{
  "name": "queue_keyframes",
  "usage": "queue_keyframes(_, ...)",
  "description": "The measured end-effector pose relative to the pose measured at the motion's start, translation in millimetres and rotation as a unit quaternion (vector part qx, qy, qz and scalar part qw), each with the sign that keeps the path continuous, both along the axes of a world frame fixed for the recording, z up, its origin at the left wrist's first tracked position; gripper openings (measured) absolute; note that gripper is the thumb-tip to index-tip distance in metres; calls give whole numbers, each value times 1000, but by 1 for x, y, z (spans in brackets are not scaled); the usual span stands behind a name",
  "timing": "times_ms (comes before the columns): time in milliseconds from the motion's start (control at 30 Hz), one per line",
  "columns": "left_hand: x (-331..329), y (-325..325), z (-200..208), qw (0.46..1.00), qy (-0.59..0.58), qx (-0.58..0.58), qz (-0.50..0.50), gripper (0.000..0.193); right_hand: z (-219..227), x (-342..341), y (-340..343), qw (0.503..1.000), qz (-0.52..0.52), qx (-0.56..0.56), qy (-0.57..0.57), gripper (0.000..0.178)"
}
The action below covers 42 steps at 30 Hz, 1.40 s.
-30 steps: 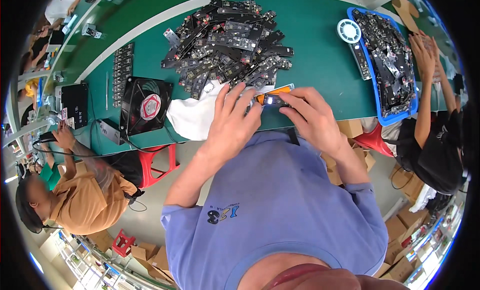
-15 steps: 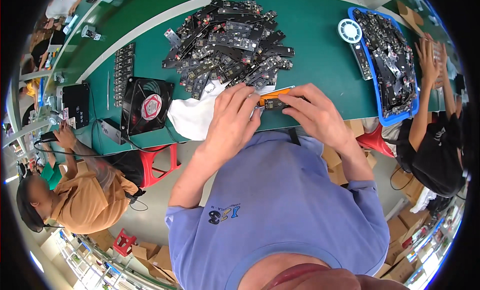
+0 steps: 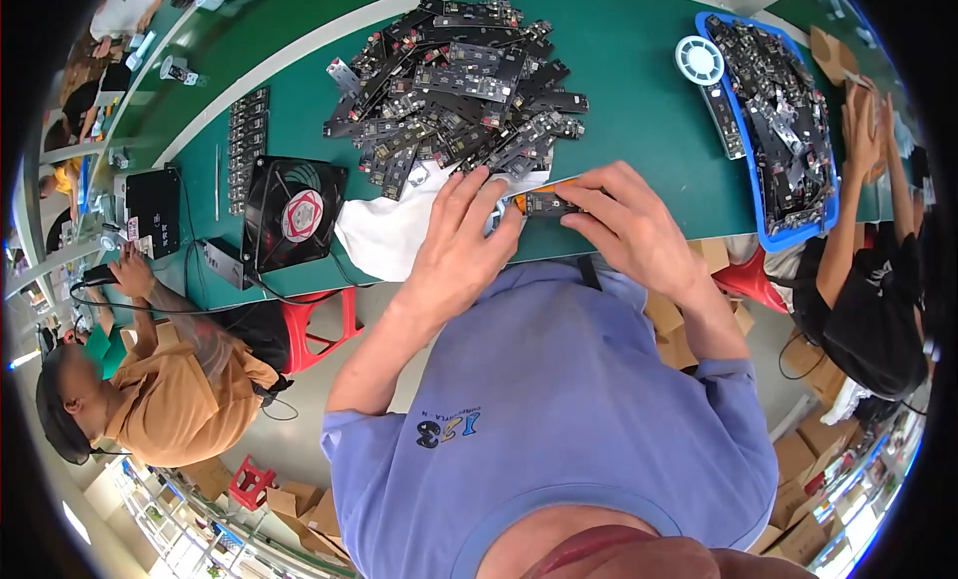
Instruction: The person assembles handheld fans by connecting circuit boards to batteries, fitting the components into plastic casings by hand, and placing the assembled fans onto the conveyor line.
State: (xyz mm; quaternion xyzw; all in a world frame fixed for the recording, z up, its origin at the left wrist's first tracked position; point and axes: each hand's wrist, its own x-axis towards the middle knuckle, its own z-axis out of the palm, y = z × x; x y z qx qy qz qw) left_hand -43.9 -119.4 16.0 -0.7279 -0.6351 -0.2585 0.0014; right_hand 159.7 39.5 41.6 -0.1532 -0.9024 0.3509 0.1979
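Near the front edge of the table, my right hand point(image 3: 639, 225) pinches the right end of a small black circuit board point(image 3: 545, 205). Behind and beside the board shows an orange piece point(image 3: 520, 203), mostly covered, whose kind I cannot make out. My left hand point(image 3: 461, 230) has its fingers bent and closed at the left end of the board and the orange piece; its fingertips partly hide what they grip. A white cloth point(image 3: 379, 230) lies beside my left hand. Beyond both hands rises a heap of black circuit boards point(image 3: 459, 80).
A black fan point(image 3: 294, 212) and a row of boards point(image 3: 247, 145) stand to the left. On the right are a blue tray point(image 3: 763, 235) full of boards and a round white part point(image 3: 700, 60). People sit at either side; red stools point(image 3: 319, 330) and cardboard boxes are below.
The circuit board has shifted slightly left and up against the orange piece, which shows less now. My right fingers have moved slightly with it; my left hand stays close by.
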Motion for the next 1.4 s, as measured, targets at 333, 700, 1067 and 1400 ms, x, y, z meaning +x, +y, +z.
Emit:
queue_keyframes(333,-6,7,13,993,-102,-57,3,37,4,-8,5,1000,10,-19,-20,35)
queue_keyframes(700,-1,3,14,982,-179,-59,25,52,11,-20,4,998,58,-3,-26,32)
queue_keyframes(1067,-9,13,11,987,-159,-26,17,32,22,-41,10,994,75,48,-58,31)
queue_keyframes(1400,11,-6,-3,996,-84,16,21,28,22,-21,-11,986,99,105,-78,34)
